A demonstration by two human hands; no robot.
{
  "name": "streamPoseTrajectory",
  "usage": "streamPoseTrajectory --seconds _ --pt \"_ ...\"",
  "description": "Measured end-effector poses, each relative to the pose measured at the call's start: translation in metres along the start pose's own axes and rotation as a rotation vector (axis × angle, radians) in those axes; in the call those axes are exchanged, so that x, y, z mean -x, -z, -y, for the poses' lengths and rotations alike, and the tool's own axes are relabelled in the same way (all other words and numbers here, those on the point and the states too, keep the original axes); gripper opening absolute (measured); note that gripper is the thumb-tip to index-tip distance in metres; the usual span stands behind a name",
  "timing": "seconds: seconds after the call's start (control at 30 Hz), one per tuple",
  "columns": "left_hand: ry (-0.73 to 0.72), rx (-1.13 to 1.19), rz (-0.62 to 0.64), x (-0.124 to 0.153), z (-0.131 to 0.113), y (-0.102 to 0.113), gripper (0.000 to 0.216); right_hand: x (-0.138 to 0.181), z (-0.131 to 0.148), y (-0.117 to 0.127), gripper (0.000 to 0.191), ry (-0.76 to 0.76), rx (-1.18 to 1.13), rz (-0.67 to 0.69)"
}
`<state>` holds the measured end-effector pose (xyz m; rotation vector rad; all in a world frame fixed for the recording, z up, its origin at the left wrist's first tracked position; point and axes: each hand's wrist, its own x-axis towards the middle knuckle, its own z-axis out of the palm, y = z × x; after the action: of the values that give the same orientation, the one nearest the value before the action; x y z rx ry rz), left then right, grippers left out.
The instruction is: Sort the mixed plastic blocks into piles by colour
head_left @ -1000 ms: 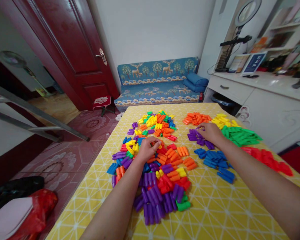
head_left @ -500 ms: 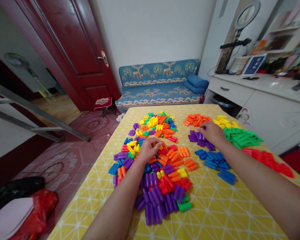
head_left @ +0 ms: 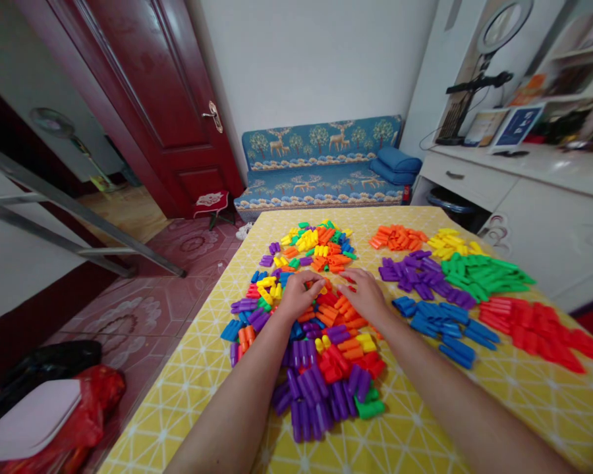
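Small bullet-shaped plastic pieces, joined side by side in little clusters, lie in a mixed-colour pile (head_left: 306,388). My left hand (head_left: 299,296) is over the pile's middle, thumb and forefinger curled towards each other. A bit of yellow shows at its fingertips, but what it grips is too small to make out. Facing it from the right, my right hand (head_left: 366,296) has its fingers apart, near red and orange pieces (head_left: 343,313). Sorted piles lie to the right: orange (head_left: 398,237), purple (head_left: 420,273), yellow (head_left: 452,243), green (head_left: 484,275), blue (head_left: 437,317) and red (head_left: 536,326).
A yellow patterned cloth (head_left: 410,434) covers the table. Another mixed heap (head_left: 321,243) lies at its far side. Beyond stand a blue sofa (head_left: 316,174) and a small stool (head_left: 211,203). A white cabinet (head_left: 534,217) is on the right, bags (head_left: 86,408) on the left.
My right hand has moved left from the purple pile to the mixed pile, beside my left hand. The left hand stays in nearly the same place. The view has shifted slightly.
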<state>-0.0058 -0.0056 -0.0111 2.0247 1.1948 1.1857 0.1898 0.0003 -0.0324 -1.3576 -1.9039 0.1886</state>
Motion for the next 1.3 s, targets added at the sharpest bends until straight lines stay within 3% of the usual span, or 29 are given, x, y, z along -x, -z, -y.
streamPoseTrajectory --seconds 0.13,0.23,0.3,0.4,0.57,0.7,0.8,0.9,0.97,1.1,1.2,1.3 --pt "-0.053 0.057 -0.102 0.004 -0.007 0.005 0.030 0.005 0.000 -0.013 0.025 -0.048 -0.005 -0.009" --pt "-0.191 0.006 -0.249 0.008 -0.016 0.009 0.034 0.006 -0.004 -0.012 0.023 -0.049 -0.021 -0.010" --pt "-0.287 -0.075 -0.252 0.011 -0.024 0.010 0.034 0.007 -0.004 -0.012 0.024 -0.034 -0.008 0.001" --pt "-0.286 -0.118 -0.157 0.011 -0.042 0.007 0.037 0.008 -0.003 -0.012 0.026 -0.002 -0.003 0.023" --pt "-0.013 0.011 0.098 -0.006 -0.075 0.004 0.031 0.009 0.001 -0.012 0.021 -0.047 -0.058 -0.003" --pt "-0.075 -0.157 0.299 -0.037 -0.082 0.008 0.025 0.007 0.002 -0.009 0.017 -0.134 -0.168 -0.019" --pt "-0.234 -0.385 0.334 -0.073 -0.070 0.007 0.030 0.006 0.004 -0.007 0.015 -0.195 -0.197 -0.014" --pt "-0.258 -0.636 0.348 -0.120 -0.049 -0.002 0.059 0.007 0.008 -0.005 0.012 -0.193 -0.157 0.001" --pt "-0.214 -0.770 0.343 -0.153 -0.032 -0.010 0.070 0.007 0.010 -0.004 0.013 -0.182 -0.140 0.015" --pt "-0.143 -0.892 0.303 -0.206 0.003 -0.026 0.069 0.008 0.011 -0.002 0.014 -0.182 -0.135 0.027" --pt "0.021 -0.887 0.349 -0.223 0.033 -0.033 0.065 0.009 0.011 -0.002 0.014 -0.178 -0.145 0.021" --pt "0.131 -0.742 0.395 -0.220 0.057 -0.036 0.062 0.009 0.011 -0.002 0.013 -0.188 -0.159 0.019"
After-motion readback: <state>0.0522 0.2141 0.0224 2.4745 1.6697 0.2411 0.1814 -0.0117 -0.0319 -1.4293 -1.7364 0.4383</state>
